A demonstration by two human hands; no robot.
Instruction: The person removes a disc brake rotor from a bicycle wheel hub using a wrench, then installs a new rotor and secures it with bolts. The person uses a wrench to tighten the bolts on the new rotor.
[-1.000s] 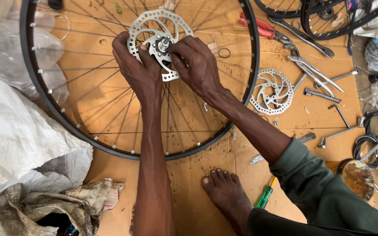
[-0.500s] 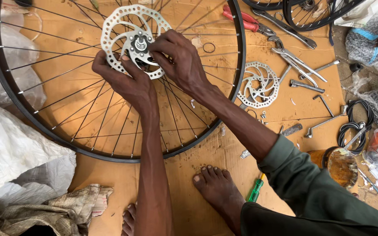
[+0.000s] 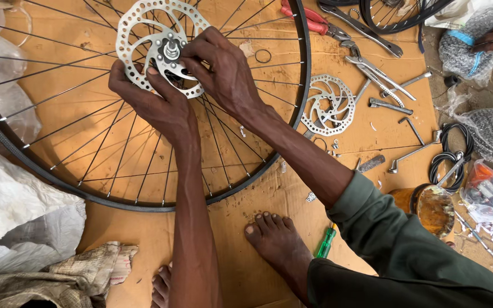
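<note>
both hands on the brake disc [image 3: 161,43] at the hub of the bicycle wheel [image 3: 138,102]: left hand [image 3: 158,105] grips its lower edge, right hand [image 3: 223,71] presses fingers [image 3: 192,57] beside the axle. a second disc [image 3: 329,105] lies right of the rim on cardboard [image 3: 269,194], wrenches [image 3: 372,63] beyond it, a bare foot [image 3: 278,242] below.
</note>
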